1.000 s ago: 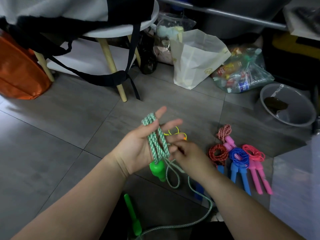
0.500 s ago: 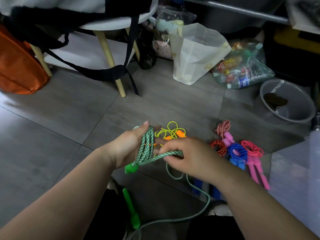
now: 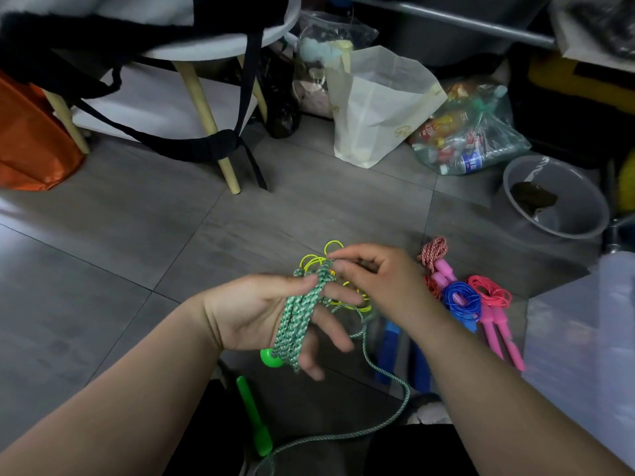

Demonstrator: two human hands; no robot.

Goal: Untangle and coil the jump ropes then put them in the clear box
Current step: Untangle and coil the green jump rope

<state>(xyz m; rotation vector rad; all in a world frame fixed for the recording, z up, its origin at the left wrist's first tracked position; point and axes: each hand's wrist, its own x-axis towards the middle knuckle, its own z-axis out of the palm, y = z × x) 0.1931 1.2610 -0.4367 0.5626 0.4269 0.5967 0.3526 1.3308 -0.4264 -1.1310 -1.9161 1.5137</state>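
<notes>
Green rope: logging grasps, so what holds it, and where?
The left hand holds the green rope, loops across the palm under the thumb; the right hand pinches it at the loops' top.

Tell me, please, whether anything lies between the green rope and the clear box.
Yes: the coiled blue rope and pink rope lie on the floor between the green rope in the left hand and the clear box; lifting over them looks possible.

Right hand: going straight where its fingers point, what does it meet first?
The green rope coiled round the left hand: the right hand points left at the coil's top, fingertips seemingly pinching it. The yellow rope lies beyond on the floor; depth unclear.
</notes>
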